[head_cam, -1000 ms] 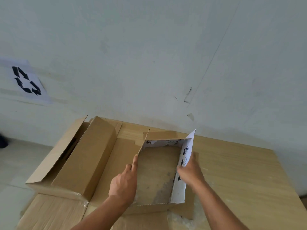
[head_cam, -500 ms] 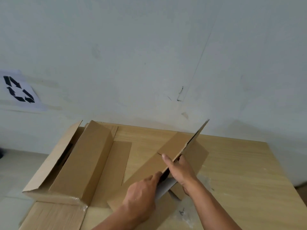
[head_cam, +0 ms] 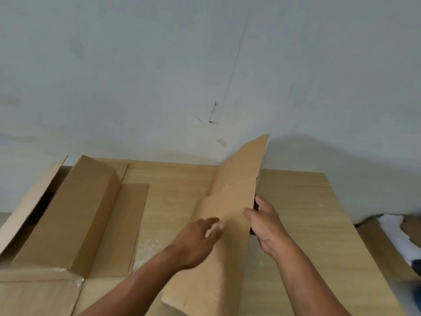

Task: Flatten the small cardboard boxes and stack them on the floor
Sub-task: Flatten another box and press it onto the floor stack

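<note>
A flattened small cardboard box (head_cam: 230, 201) stands tilted on edge over the wooden table (head_cam: 307, 201), its top corner up against the wall. My right hand (head_cam: 265, 224) grips its right edge, thumb on the near face and fingers behind. My left hand (head_cam: 198, 238) lies flat against the brown near face with fingers spread, blurred by motion. To the left, a larger brown box (head_cam: 68, 213) with open flaps lies on the table.
A light grey wall (head_cam: 205, 76) rises right behind the table. On the floor at the right edge lies a pile of cardboard with white paper (head_cam: 391, 236). Flat cardboard flaps (head_cam: 34, 295) cover the table's near left corner.
The small box was open and square a second ago; it has been collapsed flat and swung rightward and upright. My view has shifted right, so the recycling sign has left the frame.
</note>
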Tool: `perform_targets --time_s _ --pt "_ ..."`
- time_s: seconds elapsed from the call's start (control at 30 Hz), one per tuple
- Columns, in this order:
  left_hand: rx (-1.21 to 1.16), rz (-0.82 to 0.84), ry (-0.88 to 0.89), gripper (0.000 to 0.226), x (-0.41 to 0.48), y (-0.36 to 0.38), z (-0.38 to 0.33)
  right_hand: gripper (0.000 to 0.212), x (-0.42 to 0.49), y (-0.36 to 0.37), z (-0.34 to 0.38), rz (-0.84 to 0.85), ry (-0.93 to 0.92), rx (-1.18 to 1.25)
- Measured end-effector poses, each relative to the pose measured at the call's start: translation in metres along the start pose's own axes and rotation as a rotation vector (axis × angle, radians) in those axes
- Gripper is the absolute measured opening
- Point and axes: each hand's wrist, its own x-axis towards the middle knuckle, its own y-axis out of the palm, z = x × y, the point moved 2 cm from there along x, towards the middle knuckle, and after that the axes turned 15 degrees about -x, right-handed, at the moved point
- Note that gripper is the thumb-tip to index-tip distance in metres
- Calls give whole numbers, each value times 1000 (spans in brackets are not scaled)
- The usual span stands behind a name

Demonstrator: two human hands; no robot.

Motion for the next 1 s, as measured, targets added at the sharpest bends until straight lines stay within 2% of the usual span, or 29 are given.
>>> perform_targets --time_s 0.07,0.1,0.2,0.23,0.3,0.43,0.53,0.67,0.9,1.0 --pt "39 -157 -76 65 22 -4 13 40 -6 -21 5 48 -50 40" --pt "-16 -233 -131 69 31 -7 18 39 -9 -31 6 77 -74 73" --pt "-489 -376 -299 92 52 -23 32 39 -18 -61 6 129 -122 191" --pt "-680 -373 -365 98 54 -29 35 39 -19 -70 4 142 -127 239" --pt "-1017 -252 -456 94 53 -35 35 42 -18 -84 -1 160 -122 317" --pt "-1301 -95 -358 57 44 -43 48 45 -12 -90 -13 198 -99 361" --pt "-1333 -79 -309 37 41 -41 62 44 1 -83 -29 196 -52 381" --pt "-1305 -117 -292 55 39 -47 80 42 25 -70 -55 188 37 375" --pt "-968 -335 -431 58 48 -45 107 43 63 -22 -115 176 221 163" --pt "-908 -446 -477 61 55 -33 123 45 72 1 -133 148 266 71"
